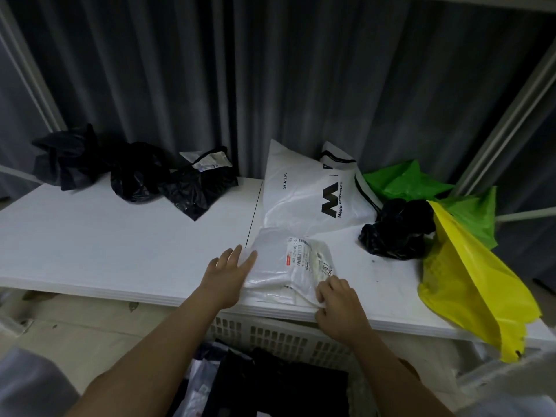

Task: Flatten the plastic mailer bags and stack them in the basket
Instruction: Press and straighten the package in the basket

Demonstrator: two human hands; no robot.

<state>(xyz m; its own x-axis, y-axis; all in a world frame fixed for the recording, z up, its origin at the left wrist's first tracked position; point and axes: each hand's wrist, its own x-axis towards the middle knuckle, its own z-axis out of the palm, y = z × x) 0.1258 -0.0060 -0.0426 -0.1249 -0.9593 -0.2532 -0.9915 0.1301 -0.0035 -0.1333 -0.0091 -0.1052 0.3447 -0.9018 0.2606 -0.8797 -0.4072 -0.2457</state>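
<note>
Hands [228, 275] on mailer [288, 263] (white).

A flat white plastic mailer bag with a barcode label [288, 266] lies on the white table [120, 245], left grip [227, 276] spread flat on its left edge, right grip [337, 302] pinching its near corner.

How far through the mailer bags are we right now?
Some is done: flattened bags already lie in the white basket below the table edge. In hand: the left hand presses flat on the clear labelled mailer while the right hand pinches its near corner. Left: crumpled black bags, the white printed bag, another black bag, the green bag and the yellow bag.
</note>
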